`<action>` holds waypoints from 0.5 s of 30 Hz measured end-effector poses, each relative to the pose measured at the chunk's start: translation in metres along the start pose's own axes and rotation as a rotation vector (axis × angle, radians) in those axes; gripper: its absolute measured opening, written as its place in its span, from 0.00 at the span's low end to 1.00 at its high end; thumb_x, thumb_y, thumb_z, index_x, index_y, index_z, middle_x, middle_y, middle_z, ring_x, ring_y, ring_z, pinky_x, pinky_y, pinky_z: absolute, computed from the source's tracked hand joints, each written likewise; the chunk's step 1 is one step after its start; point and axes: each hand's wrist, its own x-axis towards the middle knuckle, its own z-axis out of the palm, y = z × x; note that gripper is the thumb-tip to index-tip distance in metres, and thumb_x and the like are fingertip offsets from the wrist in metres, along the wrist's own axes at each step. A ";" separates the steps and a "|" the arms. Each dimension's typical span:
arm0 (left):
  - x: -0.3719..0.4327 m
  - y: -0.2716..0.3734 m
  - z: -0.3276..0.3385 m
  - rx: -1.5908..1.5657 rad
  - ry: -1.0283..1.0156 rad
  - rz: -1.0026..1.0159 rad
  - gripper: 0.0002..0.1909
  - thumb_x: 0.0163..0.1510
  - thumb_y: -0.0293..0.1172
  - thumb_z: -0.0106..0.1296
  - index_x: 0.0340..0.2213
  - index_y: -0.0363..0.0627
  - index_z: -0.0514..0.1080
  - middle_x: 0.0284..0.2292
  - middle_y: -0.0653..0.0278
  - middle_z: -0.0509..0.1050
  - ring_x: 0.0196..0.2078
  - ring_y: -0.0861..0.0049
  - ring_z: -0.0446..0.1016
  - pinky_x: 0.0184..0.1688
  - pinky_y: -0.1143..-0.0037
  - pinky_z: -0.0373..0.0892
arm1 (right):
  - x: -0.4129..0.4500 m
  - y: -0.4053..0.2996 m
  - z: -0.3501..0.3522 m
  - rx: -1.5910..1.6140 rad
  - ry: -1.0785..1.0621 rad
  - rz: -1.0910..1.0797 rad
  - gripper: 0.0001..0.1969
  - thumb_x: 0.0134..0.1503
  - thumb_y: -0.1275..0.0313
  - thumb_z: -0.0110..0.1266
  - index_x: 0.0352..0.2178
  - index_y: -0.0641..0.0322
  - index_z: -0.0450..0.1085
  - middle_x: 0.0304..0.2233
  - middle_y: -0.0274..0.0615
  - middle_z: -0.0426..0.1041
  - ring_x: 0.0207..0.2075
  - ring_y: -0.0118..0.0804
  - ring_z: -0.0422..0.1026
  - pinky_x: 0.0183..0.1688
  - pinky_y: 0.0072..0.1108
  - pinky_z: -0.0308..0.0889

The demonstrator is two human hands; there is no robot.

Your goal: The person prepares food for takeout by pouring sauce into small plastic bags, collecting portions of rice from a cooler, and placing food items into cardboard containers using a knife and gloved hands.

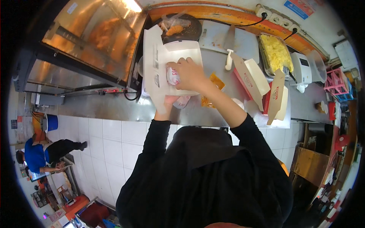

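Observation:
My right hand (189, 72) reaches into an open white cardboard food box (184, 47), its fingers curled over a round paper-wrapped bundle (172, 75) with red print. The box's lid (152, 62) is folded out to the left and bears printing. Below the box's near edge, my left hand (171, 99) holds it from underneath, and its fingers are mostly hidden. A second wrapped bundle (182, 102) lies close by it on the steel counter (134, 109). Orange sauce sachets (217, 81) rest near my right forearm.
Two more open boxes (252, 79) (278, 98) stand at right. Behind are a knife (229, 40) on a white cutting board (248, 42), a tray of yellow shredded food (275, 52) and a dark round pan (195, 30). A glass warming cabinet (94, 37) stands left. Another person (37, 154) works far left.

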 end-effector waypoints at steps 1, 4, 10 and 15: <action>0.007 0.003 -0.006 0.026 0.006 0.003 0.21 0.57 0.47 0.37 0.47 0.50 0.63 0.47 0.59 0.66 0.53 0.64 0.62 0.53 0.59 0.61 | 0.002 0.003 0.004 -0.005 0.002 0.000 0.36 0.32 0.66 0.62 0.48 0.47 0.62 0.41 0.40 0.66 0.45 0.43 0.64 0.43 0.31 0.66; 0.027 0.005 -0.022 0.097 0.038 -0.004 0.20 0.57 0.46 0.38 0.47 0.50 0.63 0.47 0.60 0.66 0.53 0.64 0.62 0.52 0.58 0.62 | 0.003 0.015 0.019 -0.055 -0.026 0.090 0.34 0.35 0.67 0.60 0.49 0.48 0.62 0.41 0.41 0.66 0.46 0.43 0.63 0.44 0.31 0.66; 0.081 0.013 -0.004 1.501 0.307 0.076 0.15 0.54 0.33 0.44 0.43 0.42 0.68 0.39 0.57 0.72 0.41 0.69 0.71 0.44 0.69 0.68 | 0.037 0.124 0.116 0.103 -0.285 0.266 0.40 0.35 0.62 0.61 0.53 0.43 0.56 0.46 0.48 0.60 0.50 0.52 0.58 0.48 0.37 0.63; 0.011 0.026 0.006 1.659 0.388 0.804 0.10 0.49 0.21 0.44 0.34 0.34 0.69 0.32 0.57 0.73 0.36 0.71 0.72 0.40 0.76 0.67 | 0.019 0.081 0.103 -0.018 -0.395 0.366 0.45 0.35 0.63 0.62 0.56 0.44 0.48 0.55 0.49 0.50 0.56 0.55 0.50 0.49 0.44 0.60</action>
